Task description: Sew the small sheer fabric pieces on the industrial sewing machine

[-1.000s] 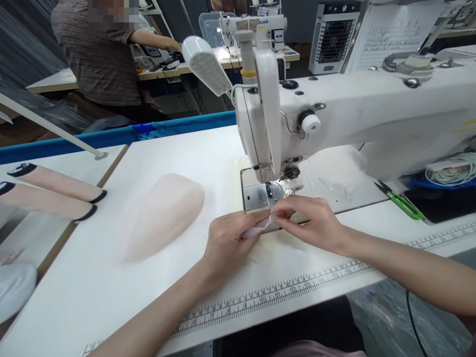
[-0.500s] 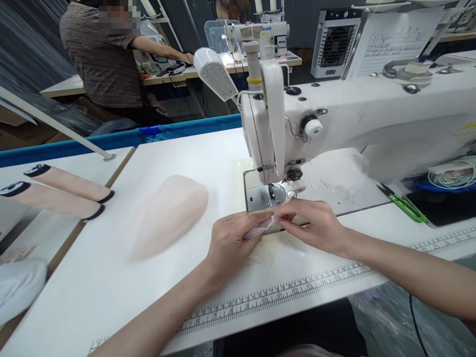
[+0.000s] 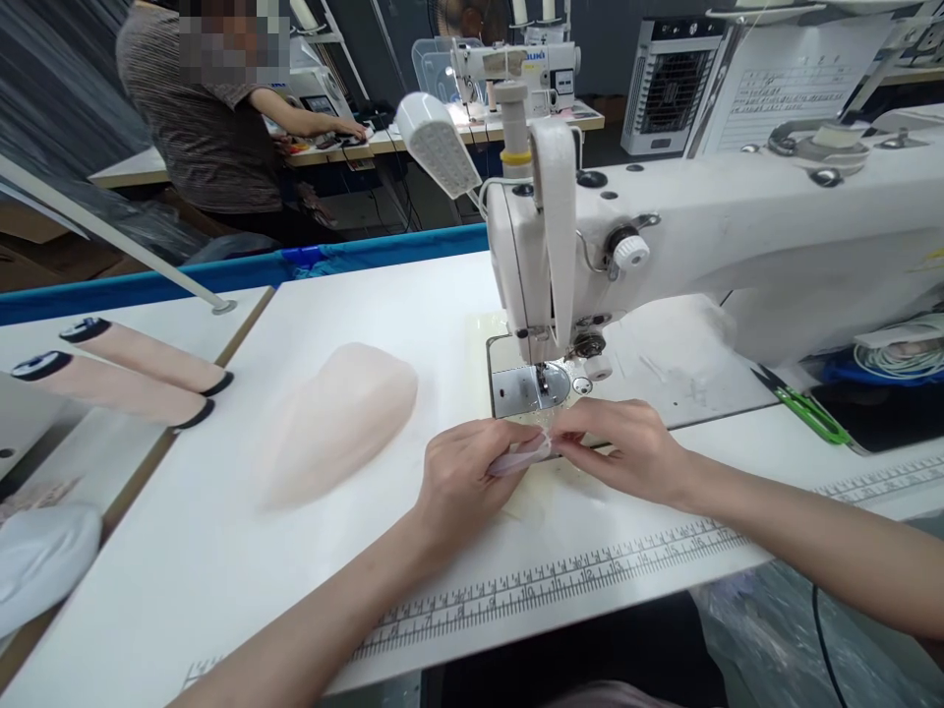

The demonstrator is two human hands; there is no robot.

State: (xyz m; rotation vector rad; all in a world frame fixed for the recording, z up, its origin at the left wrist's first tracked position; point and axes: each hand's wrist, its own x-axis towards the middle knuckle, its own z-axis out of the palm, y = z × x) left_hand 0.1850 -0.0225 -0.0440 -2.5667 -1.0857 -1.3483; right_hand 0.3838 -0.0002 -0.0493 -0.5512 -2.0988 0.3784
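Observation:
Between my two hands is a small piece of thin, sheer whitish fabric. My left hand is closed round its left part, thumb on top. The fingertips of my right hand pinch its right end, close to the left thumb. Both hands are just in front of the needle plate of a white sewing machine; the fabric is apart from the needle and presser foot. A sheer, pale pink fabric piece lies flat on the white table to the left.
Two pink thread cones lie at the left, near a white bundle. Green-handled scissors rest at the right. A printed ruler runs along the table's front edge. Beyond the table, a person stands at another machine.
The view has shifted slightly, so the scene sits a little farther right. My hands keep their hold on the fabric with only slight finger movement. The other person's arm has drawn back a little.

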